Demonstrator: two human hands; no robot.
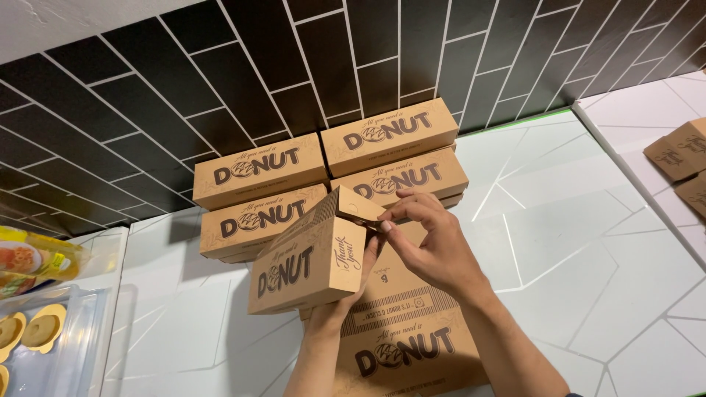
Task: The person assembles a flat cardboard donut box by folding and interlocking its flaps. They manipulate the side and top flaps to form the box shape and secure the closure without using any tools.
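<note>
Two hands at one brown box [309,268], raised over the white desk [559,242] near the centre: left hand [353,290] under and behind it, grip clamped on the right end; right hand [430,239] above, fingertips [388,218] pinched together on the top flap [353,206]. Four stacked boxes [331,176] far, against black tile wall [220,73]; flat box [404,331] beneath, more boxes [680,158] far right, plastic tub [51,345] near left.
</note>
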